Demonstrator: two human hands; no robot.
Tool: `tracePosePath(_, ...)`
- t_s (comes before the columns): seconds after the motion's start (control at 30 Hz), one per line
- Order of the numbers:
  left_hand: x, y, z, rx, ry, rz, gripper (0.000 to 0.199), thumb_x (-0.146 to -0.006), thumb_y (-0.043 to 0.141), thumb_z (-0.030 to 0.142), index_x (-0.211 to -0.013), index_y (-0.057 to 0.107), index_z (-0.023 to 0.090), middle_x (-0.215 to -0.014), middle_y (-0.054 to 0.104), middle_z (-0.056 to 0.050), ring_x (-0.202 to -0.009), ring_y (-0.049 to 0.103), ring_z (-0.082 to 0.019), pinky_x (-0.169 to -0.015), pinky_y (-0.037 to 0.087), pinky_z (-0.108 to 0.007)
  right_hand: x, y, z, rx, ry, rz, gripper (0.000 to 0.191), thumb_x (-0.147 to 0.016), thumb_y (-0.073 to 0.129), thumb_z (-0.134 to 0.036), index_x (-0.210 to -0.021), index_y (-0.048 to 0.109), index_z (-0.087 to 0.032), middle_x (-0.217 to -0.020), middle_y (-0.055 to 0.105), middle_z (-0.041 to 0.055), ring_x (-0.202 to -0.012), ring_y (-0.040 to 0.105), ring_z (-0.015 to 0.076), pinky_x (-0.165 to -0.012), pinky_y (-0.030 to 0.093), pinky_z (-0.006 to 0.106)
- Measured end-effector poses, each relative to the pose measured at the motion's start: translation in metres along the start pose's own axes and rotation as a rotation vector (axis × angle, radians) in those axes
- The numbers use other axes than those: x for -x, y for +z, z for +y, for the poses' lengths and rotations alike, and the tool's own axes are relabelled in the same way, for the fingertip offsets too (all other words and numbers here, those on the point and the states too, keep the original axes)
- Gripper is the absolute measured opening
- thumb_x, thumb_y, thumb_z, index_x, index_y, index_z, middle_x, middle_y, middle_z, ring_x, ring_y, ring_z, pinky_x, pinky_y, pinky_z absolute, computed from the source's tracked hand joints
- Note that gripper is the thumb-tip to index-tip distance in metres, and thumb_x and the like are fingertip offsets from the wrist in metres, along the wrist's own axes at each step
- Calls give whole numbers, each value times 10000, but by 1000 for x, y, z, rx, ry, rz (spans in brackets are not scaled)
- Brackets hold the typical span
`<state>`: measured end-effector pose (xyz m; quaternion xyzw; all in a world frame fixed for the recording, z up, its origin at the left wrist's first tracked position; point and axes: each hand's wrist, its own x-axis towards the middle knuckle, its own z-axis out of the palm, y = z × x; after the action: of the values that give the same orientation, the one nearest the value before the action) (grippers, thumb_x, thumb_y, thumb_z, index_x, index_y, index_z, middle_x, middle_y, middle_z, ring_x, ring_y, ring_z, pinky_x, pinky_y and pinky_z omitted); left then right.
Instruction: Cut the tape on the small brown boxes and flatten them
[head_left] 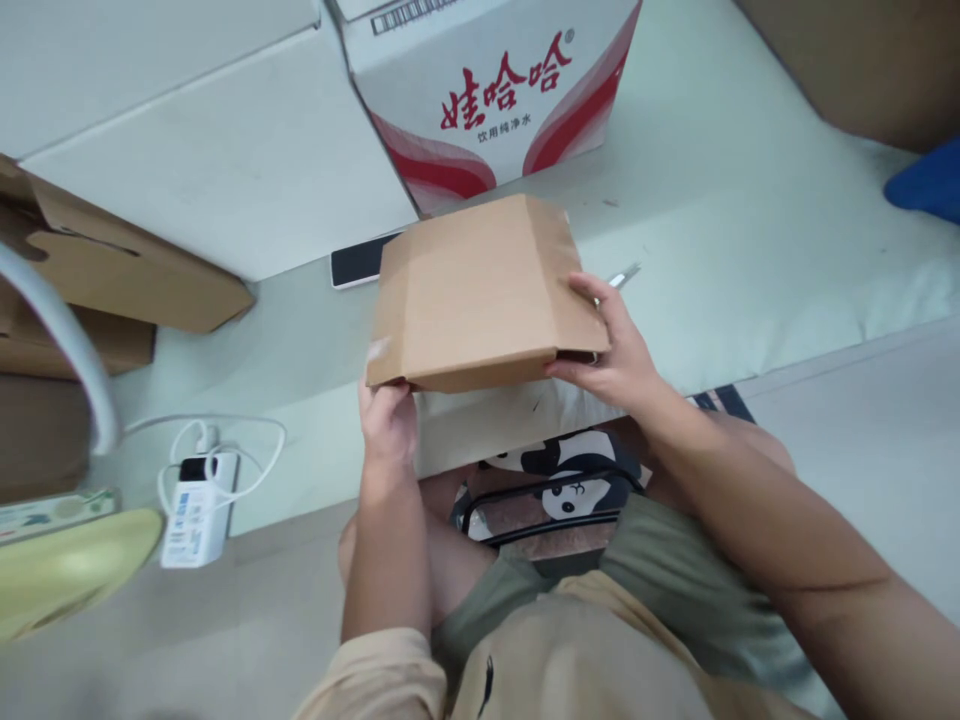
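Observation:
A brown cardboard box is held up over the pale green surface, with its broad face toward me. My left hand grips its near left corner, the fingers partly hidden beneath the edge. At the right side my right hand holds the near corner, thumb below and fingers on the side flap. A small dark gap shows at that corner, beside the thumb. Just past my right fingers a thin, pale pointed object lies on the surface; its kind is unclear.
A white carton with red lettering stands behind. A dark flat device lies left of the held box. Further left are a white power strip with a cable, brown cartons and a yellow-green object. Something blue is at right.

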<state>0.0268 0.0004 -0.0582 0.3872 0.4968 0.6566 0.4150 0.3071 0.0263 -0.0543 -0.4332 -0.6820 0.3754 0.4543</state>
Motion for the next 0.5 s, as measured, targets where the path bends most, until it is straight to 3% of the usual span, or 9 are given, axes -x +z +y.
tracePosePath(0.07, 0, -1, 2, -46, 42, -53, 640, -552, 915, 569, -1070, 706, 256, -1059, 712, -32, -1075, 676, -221, -880, 546, -276, 1, 3, 5, -24, 36, 117, 1000, -651, 843, -681, -1466, 411, -295, -1444, 534, 116, -1306, 565, 358, -1086, 520, 551)
tracePosePath(0.17, 0, -1, 4, -238, 95, -18, 704, -571, 902, 642, -1096, 677, 231, -1033, 704, -49, -986, 687, -200, -863, 541, -281, 1, 5, 6, -55, 108, 217, 977, -697, 822, -659, -1492, 369, -317, -1281, 631, 99, -1141, 651, 326, -979, 573, 544)
tracePosePath(0.27, 1, -1, 7, -321, 110, 15, 612, -575, 919, 593, -980, 684, 198, -884, 689, -25, -810, 668, -155, -732, 520, -237, -1, 5, 1, -63, 72, 266, 760, -788, 721, -682, -1404, 490, -300, -1210, 675, 87, -1125, 660, 310, -990, 560, 524)
tracePosePath(0.37, 4, -5, 8, -179, 109, -40, 561, -581, 899, 569, -952, 706, 194, -811, 675, -13, -698, 628, -137, -614, 482, -225, -4, 3, -2, -85, 17, 327, 493, -879, 613, -664, -1192, 658, -286, -1218, 699, 64, -1180, 641, 291, -1048, 520, 489)
tracePosePath(0.43, 3, -9, 8, -72, 85, -54, 444, -666, 811, 582, -842, 697, 191, -703, 623, 1, -585, 552, -118, -520, 423, -229, -5, 1, -2, -138, 8, 378, 403, -897, 606, -623, -1113, 702, -296, -1162, 718, 41, -1141, 650, 272, -1035, 512, 468)
tracePosePath(0.5, -1, -12, 8, -109, 84, 9, 326, -732, 772, 499, -769, 668, 192, -660, 586, 14, -562, 520, -108, -517, 414, -228, -6, -1, -1, -203, -9, 436, 374, -871, 631, -610, -1060, 724, -302, -1089, 723, 33, -1071, 659, 261, -996, 515, 456)
